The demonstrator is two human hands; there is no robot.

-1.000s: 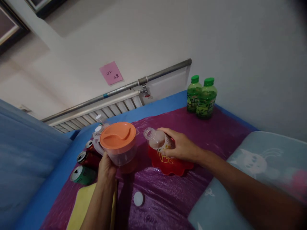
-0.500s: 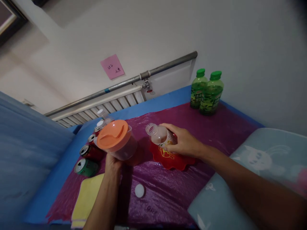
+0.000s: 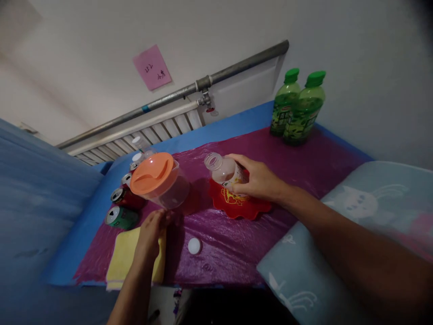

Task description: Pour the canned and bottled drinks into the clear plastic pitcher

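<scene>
My right hand is wrapped round a small clear plastic bottle with its cap off. The bottle is over a red scalloped mat with a yellow print; my fingers hide whether its base touches. Just below the clear pitcher with an orange lid is my left hand, apart from it, fingers loosely extended and partly blurred, with nothing seen in them. A white bottle cap lies on the purple sheet to the right of that hand.
Several cans, among them a green can and a red can, line the left side. A yellow cloth lies under my left forearm. Two green bottles stand at the back right. A pale pillow covers the right corner.
My left hand has let go of the pitcher and drawn back toward the yellow cloth. My right hand still grips the bottle over the red mat. The camera view has tilted down.
</scene>
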